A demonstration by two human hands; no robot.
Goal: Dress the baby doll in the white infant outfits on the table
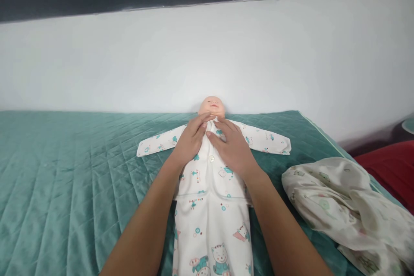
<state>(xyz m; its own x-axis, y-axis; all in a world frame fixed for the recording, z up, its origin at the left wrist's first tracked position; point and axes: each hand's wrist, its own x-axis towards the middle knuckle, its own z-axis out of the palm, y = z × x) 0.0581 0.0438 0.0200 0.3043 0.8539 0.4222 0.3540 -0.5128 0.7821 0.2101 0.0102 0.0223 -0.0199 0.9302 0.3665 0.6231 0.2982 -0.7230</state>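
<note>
A baby doll (212, 105) lies on its back with its head toward the wall. It wears a white long-sleeved top (207, 177) printed with small animals, its sleeves spread out to both sides. Matching white trousers (215, 222) cover the lower body. My left hand (191, 138) rests on the upper chest by the collar, its fingers extended. Opposite it, my right hand (233, 146) lies on the other side of the chest, fingers stretched out and thumb apart. A button (211, 158) shows between my wrists. My hands partly hide the collar and shoulders.
A green quilted bed cover (80, 189) lies under the doll. To the right is a crumpled white printed cloth (343, 202), with a red object (391, 168) beyond the bed's edge. A white wall (145, 60) stands behind the bed.
</note>
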